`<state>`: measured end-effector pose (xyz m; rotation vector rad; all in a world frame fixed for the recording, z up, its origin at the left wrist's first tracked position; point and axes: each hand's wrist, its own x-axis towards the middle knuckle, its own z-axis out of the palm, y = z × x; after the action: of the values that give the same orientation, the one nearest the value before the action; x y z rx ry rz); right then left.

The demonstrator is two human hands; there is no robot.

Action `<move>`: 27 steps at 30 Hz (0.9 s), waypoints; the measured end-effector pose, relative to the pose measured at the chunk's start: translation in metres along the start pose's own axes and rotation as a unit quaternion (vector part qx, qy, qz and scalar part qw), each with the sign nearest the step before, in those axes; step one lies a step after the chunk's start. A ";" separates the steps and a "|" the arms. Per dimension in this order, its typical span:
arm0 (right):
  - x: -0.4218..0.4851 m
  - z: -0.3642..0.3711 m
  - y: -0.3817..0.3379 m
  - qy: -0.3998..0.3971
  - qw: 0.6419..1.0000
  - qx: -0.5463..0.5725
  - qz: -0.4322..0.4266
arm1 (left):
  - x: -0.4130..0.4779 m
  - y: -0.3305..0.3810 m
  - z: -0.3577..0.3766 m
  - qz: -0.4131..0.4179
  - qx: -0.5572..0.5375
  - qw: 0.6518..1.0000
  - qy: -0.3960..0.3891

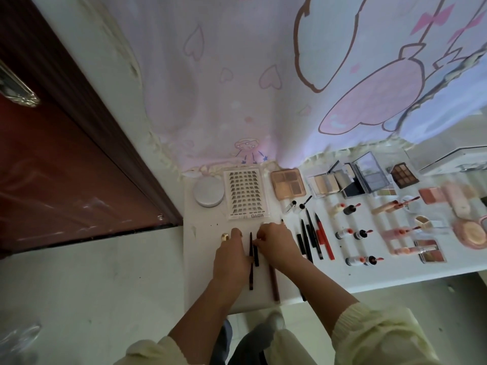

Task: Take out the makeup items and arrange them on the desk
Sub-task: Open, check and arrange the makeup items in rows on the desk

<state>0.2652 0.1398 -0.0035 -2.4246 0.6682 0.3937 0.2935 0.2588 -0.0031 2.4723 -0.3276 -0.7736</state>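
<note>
The right hand's fingers curl and pinch the upper end of a short black cap, which lies beside a thin dark pencil on the white surface. The left hand rests against the pencil's other side, fingers bent down; whether it grips anything cannot be told. A brown pencil runs under the right wrist. A gold ring sits by the left fingertips. Behind are a lash tray and a round white compact, with a row of pens to the right.
</note>
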 end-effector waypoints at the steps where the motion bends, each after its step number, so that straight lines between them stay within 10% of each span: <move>1: -0.001 0.000 0.001 0.004 1.000 0.004 -0.001 | -0.001 -0.001 0.000 0.000 -0.003 1.000 0.000; 19: -0.011 -0.008 -0.002 0.015 0.993 0.110 0.050 | 0.007 -0.033 -0.049 -0.007 -0.123 0.989 0.081; 27: -0.010 0.006 -0.035 0.012 0.986 0.159 0.055 | -0.009 -0.053 -0.046 -0.038 -0.033 0.998 -0.033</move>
<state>0.2756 0.1715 0.0118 -2.0998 0.8122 0.2770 0.3170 0.3248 0.0037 2.4132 -0.2288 -0.8848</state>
